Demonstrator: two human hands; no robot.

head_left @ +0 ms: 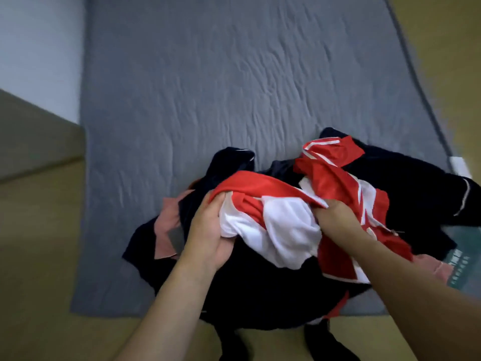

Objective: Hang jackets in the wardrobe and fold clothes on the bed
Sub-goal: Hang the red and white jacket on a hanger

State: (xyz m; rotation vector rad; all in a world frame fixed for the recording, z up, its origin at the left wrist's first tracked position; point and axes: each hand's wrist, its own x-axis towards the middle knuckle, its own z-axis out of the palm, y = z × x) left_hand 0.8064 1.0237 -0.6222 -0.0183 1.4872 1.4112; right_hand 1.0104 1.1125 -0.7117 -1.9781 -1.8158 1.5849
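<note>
Both hands, L [208, 230] & R [335, 217], grip red/white garment [286, 225].

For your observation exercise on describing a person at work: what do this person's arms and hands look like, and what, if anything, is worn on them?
Both forearms are bare as far as the frame shows: no sleeves, gloves, watch or rings visible on the left hand or the right hand. Slight motion blur hides finer detail.

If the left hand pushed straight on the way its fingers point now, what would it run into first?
The left hand already grips the red and white garment, so it meets that bunched cloth first. Beyond it probably lies the dark clothes pile on the grey bed; depth is unclear.
</note>
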